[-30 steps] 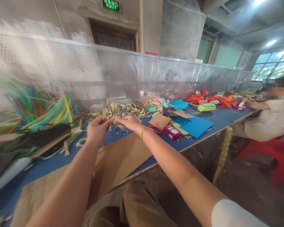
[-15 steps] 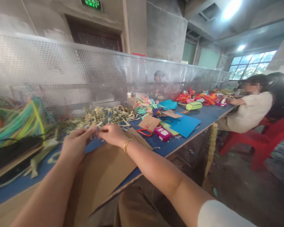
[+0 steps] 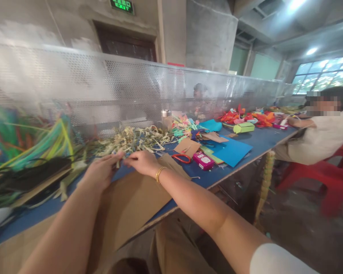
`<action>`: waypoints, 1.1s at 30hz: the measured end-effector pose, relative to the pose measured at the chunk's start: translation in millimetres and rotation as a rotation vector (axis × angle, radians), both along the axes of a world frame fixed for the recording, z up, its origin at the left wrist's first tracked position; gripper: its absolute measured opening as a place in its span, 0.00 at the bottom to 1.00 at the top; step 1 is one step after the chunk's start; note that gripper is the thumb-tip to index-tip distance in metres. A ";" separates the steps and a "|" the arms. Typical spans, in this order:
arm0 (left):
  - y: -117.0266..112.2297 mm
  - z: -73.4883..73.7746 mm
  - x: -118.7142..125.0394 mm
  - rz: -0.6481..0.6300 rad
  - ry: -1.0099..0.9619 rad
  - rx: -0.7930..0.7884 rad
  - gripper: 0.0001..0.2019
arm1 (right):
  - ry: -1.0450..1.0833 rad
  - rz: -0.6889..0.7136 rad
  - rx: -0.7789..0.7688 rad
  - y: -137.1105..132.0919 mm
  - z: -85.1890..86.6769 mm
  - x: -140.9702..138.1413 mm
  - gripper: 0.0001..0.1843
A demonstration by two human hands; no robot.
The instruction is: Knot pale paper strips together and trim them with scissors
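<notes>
My left hand [image 3: 104, 169] and my right hand [image 3: 143, 161] meet above the table, thumbs and fingertips pinched close together. A small pale bit shows at the left fingertips; it is too blurred to name. Just beyond the hands lies a heap of dried, straw-coloured strips [image 3: 143, 139]. Beneath my forearms a brown cardboard sheet [image 3: 134, 201] reaches over the table's front edge. To the right of my right hand are red-handled scissors [image 3: 181, 158], a small piece of cardboard [image 3: 188, 146] and a magenta box [image 3: 203, 160].
Coloured strands [image 3: 54, 140] and a dark flat item [image 3: 37, 177] lie at left. Blue sheets [image 3: 231, 150], a lime-green pouch [image 3: 244, 128] and red-orange craft pieces [image 3: 260, 118] line the blue table [image 3: 211, 177]. A perforated metal screen [image 3: 125, 87] runs behind. Another person [image 3: 322, 129] sits at right.
The view has turned slightly left, so the scene sits further right. My hands stay close together, fingertips still pinched, with a slightly wider gap between them.
</notes>
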State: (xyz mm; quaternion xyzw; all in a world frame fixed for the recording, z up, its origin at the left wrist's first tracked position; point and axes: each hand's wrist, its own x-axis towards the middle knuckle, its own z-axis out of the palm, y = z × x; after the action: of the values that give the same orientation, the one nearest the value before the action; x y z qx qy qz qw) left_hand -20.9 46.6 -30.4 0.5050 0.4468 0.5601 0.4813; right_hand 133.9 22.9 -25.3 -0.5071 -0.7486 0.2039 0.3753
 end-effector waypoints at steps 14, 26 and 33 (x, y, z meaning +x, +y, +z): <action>-20.7 9.3 8.6 0.015 -0.055 0.042 0.18 | 0.305 -0.036 0.004 10.2 -12.9 -1.9 0.18; -22.5 13.7 8.0 0.061 -0.202 -0.045 0.21 | 0.531 -0.037 0.019 13.3 -14.5 -1.0 0.18; -26.5 10.8 11.8 -0.045 -0.096 0.024 0.18 | 0.427 -0.066 0.129 9.4 -11.9 -2.2 0.22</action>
State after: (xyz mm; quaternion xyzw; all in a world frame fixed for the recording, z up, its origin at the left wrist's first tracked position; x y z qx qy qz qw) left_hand -9.1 20.1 -19.7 0.4932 0.4048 0.5781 0.5087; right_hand 131.7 32.4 -37.2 -0.4515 -0.6469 0.2459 0.5632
